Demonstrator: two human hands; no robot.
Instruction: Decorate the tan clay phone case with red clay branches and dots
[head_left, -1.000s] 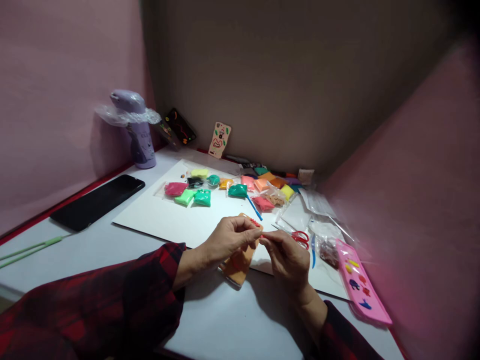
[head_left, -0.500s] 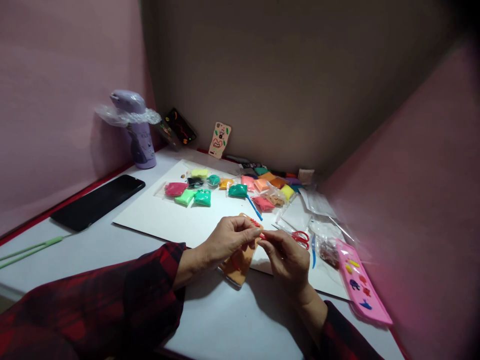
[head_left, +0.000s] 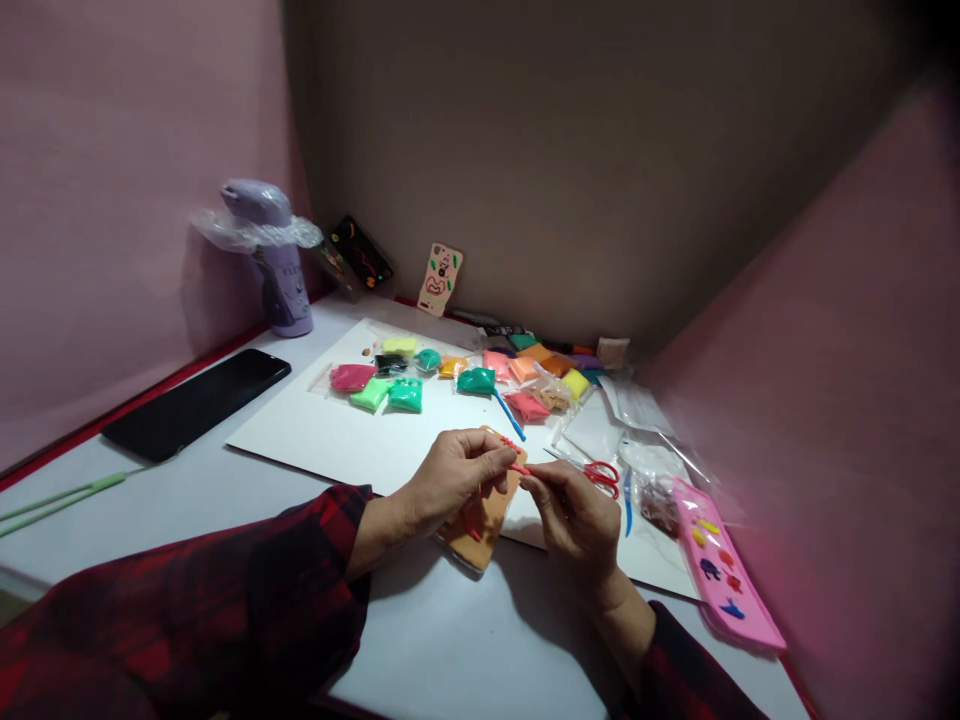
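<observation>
Between my two hands is a small thin strip of red clay (head_left: 519,468). My left hand (head_left: 457,470) pinches one end between thumb and forefinger, and my right hand (head_left: 576,515) pinches the other. Under them lies an orange-tan phone case (head_left: 480,545) with red clay pieces near its top edge and a red piece lower down; my left hand hides part of it. Just right of the hands are scissors with red handles (head_left: 602,478), and a blue modelling tool (head_left: 510,416) lies beyond the case.
A white board (head_left: 300,430) bears several packets of coloured clay, such as a green packet (head_left: 476,381). Right stands a pink mould tray (head_left: 727,570) with a blue tool (head_left: 628,517) near it. Left are a black phone (head_left: 199,402) and a purple bottle (head_left: 285,290).
My fingertips have moved slightly apart, and more of the red clay strip shows between them. Both hands otherwise stay over the phone case.
</observation>
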